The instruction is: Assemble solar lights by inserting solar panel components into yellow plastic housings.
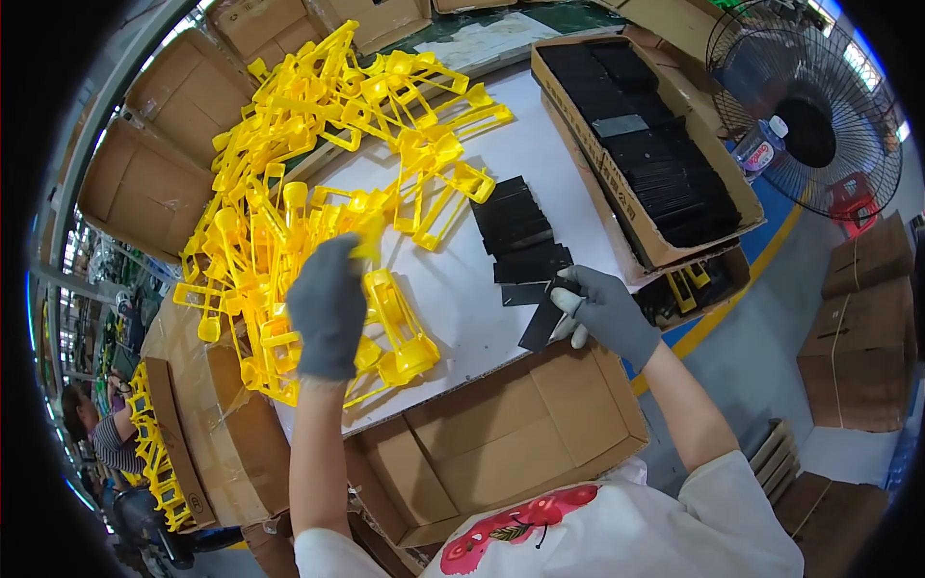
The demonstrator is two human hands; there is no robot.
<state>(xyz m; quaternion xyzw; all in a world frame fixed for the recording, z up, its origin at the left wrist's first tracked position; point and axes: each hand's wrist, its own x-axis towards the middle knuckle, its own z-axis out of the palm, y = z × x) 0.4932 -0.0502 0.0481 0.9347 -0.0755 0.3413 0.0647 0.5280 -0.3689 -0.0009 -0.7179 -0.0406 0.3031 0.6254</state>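
Observation:
My left hand (328, 306), in a grey glove, is closed above the heap of yellow plastic frames (265, 217). A blurred yellow frame end (370, 238) sticks out at its fingertips; the rest of that piece is hidden by the glove. Between the thumb and fingers of my right hand (609, 313), also gloved, is a flat black plate (543, 324), tilted above the table's near edge. Just beyond it lies a fanned stack of black plates (514, 226). A single yellow frame (409, 352) rests between my hands on the white table (462, 303).
An open carton of black plates (665, 144) stands at the right, with another box (718, 279) beneath it. A cardboard box (511, 433) sits against my front. Beyond the carton are a bottle (759, 147) and a large fan (805, 125). Another person (106, 429) is at far left.

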